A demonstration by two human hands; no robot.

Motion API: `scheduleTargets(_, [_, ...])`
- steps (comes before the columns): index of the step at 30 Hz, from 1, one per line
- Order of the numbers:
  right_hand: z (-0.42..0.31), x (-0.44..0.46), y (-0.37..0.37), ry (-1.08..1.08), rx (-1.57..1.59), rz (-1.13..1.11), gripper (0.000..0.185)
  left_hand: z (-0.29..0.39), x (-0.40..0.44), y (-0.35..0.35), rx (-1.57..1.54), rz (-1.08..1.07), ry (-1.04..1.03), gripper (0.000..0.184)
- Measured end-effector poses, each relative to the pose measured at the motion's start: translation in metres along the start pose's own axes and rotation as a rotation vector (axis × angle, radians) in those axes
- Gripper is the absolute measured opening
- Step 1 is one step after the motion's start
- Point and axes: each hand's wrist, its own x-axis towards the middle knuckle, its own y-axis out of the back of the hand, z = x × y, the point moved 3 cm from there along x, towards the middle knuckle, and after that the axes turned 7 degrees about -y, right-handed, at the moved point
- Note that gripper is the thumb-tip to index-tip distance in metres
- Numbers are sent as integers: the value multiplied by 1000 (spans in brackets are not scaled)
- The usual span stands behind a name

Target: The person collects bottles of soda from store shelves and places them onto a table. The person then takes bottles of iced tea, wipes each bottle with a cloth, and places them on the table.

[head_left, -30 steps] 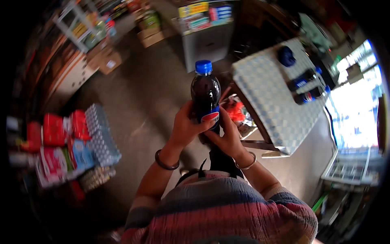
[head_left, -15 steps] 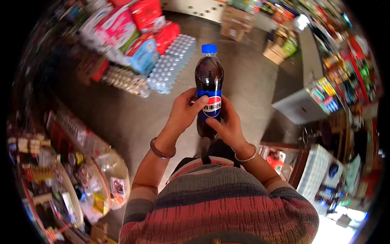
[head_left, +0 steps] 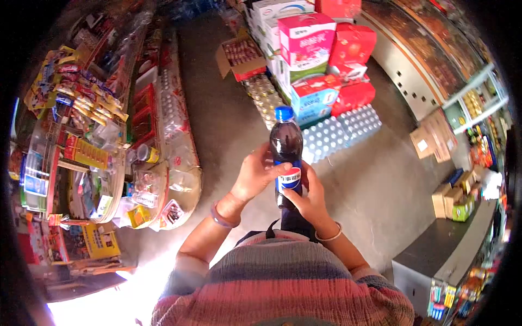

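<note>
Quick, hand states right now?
Left hand: closed around the cola bottle, thumb on its label.
Right hand: gripping the same bottle from the other side, lower down.

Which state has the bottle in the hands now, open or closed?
Closed: the blue cap sits on the neck of the dark bottle.

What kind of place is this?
Probably a small grocery shop: shelves of packaged snacks, stacked drink cartons and shrink-wrapped bottles on the floor, and a counter with goods beside it.
</note>
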Motion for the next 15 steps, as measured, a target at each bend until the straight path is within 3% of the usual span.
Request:
scheduleTargets(4, [2,81,-24,30,21,-109,69,13,50,50,-57,171,13,51])
scheduleTargets(11, [1,207,-99,-113,171,-407,69,-6,116,160,-157,441,-41,50])
scheduleTargets(15, [10,278,-156,-90,85,-453,68,-25,156,239,-201,448,-57,51])
